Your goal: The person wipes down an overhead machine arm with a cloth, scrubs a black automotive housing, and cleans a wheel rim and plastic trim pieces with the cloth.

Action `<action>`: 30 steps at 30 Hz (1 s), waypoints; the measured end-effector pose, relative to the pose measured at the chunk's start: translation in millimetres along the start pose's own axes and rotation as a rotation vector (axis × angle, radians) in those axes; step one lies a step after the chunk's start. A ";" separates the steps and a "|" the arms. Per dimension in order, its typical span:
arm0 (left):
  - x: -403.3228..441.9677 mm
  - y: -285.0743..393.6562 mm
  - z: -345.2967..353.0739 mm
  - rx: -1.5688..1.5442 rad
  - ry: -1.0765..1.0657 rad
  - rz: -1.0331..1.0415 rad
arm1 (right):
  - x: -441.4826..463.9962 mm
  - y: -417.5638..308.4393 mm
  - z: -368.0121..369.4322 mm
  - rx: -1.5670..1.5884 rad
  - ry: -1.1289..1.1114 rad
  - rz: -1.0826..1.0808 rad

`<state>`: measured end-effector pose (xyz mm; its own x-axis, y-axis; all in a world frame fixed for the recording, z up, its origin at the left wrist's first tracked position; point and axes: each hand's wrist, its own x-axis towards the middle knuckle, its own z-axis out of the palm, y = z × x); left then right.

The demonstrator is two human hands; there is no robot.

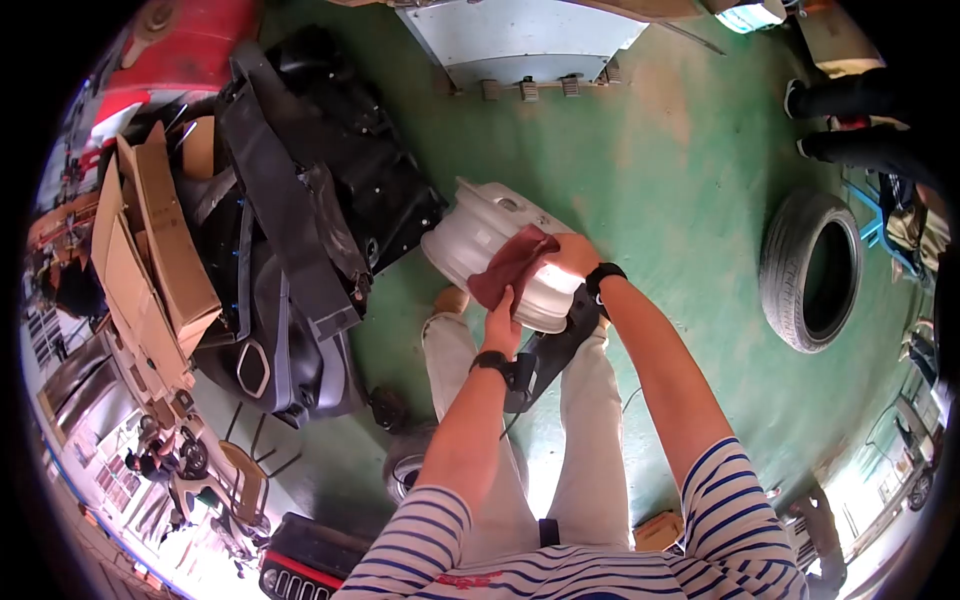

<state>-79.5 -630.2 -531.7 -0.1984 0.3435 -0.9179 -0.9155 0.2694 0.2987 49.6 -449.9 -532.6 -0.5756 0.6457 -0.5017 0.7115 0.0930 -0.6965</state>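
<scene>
A silvery-white wheel rim (467, 238) stands tilted in front of my legs, partly covered by a maroon cloth (512, 266). My left hand (502, 328) grips the cloth's lower edge, fingers closed, against the side of the rim. At the cloth's upper right corner, my right hand (572, 257) is closed on the bunched fabric and rests against the rim; its fingertips are partly hidden and washed out by glare. Under the rim's lower right side, a black elongated piece (550, 357) lies between my feet.
Black plastic car parts (290, 215) and flattened cardboard (165, 235) are heaped at left. A tyre (812, 272) is on the green floor at right, near another person's dark-trousered legs (850, 120). A grey metal unit (525, 45) stands ahead; another wheel (402, 468) is beside my left leg.
</scene>
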 end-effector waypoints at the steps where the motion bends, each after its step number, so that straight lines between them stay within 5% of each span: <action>1: -6.7 -1.6 2.2 0.077 0.034 -0.035 | -9.4 7.9 -1.1 0.042 -0.012 0.026; 6: -23.5 12.7 41.0 0.333 0.033 0.002 | -51.4 28.2 -17.0 0.234 -0.007 0.137; 8: -30.2 24.7 62.5 0.700 0.027 -0.008 | -64.1 52.9 -5.3 0.295 0.114 0.296; 12: 10.5 12.6 76.2 1.268 -0.093 0.280 | -95.3 71.2 0.6 0.689 0.340 0.370; 15: -1.5 15.1 129.7 1.588 -0.232 0.423 | -94.0 144.8 63.5 0.704 0.430 0.511; 21: 38.6 -5.7 170.3 1.676 -0.548 0.674 | -105.7 136.0 75.4 0.830 0.716 0.717; 24: 41.7 15.6 182.6 1.716 -0.537 0.519 | -103.0 106.4 68.4 0.732 0.627 0.843; 28: 61.1 78.9 170.5 1.686 -0.623 0.495 | -84.2 -11.5 13.2 0.580 0.555 0.851; 29: 67.5 95.9 166.5 1.606 -0.649 0.491 | -65.4 20.0 63.7 0.744 0.762 0.567; 30: 72.3 114.1 163.6 1.528 -0.675 0.485 | -56.5 11.1 58.5 0.748 0.767 0.570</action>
<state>-141.1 -427.4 -521.3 0.2008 0.8204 -0.5353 0.3847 0.4365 0.8133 66.3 -529.6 -542.0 0.3122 0.7560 -0.5753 0.2307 -0.6478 -0.7261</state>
